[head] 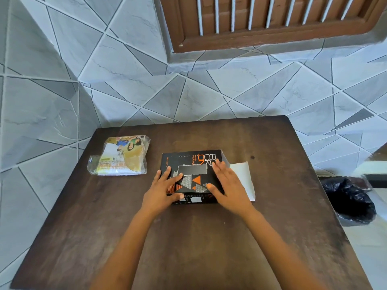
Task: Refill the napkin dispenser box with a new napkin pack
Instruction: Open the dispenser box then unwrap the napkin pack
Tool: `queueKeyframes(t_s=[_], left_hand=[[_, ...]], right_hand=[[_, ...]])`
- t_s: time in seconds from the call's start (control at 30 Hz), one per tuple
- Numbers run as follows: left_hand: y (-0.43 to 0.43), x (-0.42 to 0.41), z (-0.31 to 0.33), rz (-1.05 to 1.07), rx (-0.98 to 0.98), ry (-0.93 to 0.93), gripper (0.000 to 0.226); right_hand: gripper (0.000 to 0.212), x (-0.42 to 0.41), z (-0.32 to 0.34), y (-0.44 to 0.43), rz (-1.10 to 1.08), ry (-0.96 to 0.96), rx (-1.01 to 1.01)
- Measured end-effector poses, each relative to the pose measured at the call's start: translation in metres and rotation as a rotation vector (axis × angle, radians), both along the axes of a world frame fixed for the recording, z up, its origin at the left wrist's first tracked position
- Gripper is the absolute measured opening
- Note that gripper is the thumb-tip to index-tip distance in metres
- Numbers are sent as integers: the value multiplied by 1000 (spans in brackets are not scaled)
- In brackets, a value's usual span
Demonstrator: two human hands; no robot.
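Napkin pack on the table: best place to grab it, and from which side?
Probably across the two long sides of the napkin pack, coming from above. It lies flat on the table, apart from the black box, so nothing crowds it. Avoid the loose clear wrap at its near-left corner: it would likely slip. Both the left hand and right hand rest on the box.

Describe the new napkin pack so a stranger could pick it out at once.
On the dark wooden table, look at the far left corner, left of the black box under both hands. The napkin pack lies there flat and untouched, the only thing wrapped in clear plastic, white napkins under a yellow printed label.
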State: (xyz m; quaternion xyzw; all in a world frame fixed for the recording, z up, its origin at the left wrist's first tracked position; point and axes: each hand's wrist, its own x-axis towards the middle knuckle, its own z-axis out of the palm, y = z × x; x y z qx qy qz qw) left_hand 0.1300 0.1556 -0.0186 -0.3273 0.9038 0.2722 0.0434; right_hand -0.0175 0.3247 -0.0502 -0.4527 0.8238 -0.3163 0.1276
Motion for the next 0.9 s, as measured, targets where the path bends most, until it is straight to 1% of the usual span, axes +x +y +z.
queueKeyframes(t_s=[0.07,0.2,0.3,0.33,0.37,0.43,0.47,0.5,0.63,0.77,0.83,0.9], left_hand=[[-2,-4,2,-11,-14,-9,65],[-4,-3,1,-29,-45,9,66],[-9,6,-3,-44,-48,51,64],[-11,12,-3,-21,-24,77,62],[-13,19,-3,9,3,101,60],[-22,37,-4,72,31,150,57],[-28,47,-5,103,38,170,55],[-37,59,-5,136,44,188,53],[-78,91,-4,251,17,194,51],[-137,110,-4,338,-24,246,47],[-167,113,-5,340,-65,263,44],[-192,110,0,329,-95,279,43]], right_hand=[[84,4,-3,-5,47,63,61],[82,-1,-11,-6,32,114,32],[90,-2,-10,-6,35,129,39],[91,1,-7,-8,25,120,43],[85,2,-4,-10,0,95,39],[61,7,6,-19,-84,6,-15],[54,9,12,-25,-120,-26,-46],[51,12,18,-34,-141,-54,-75],[47,26,44,-77,-132,-156,-95],[47,61,56,-140,2,-124,-115],[50,77,51,-172,55,-112,-73],[56,88,41,-200,73,-161,15]])
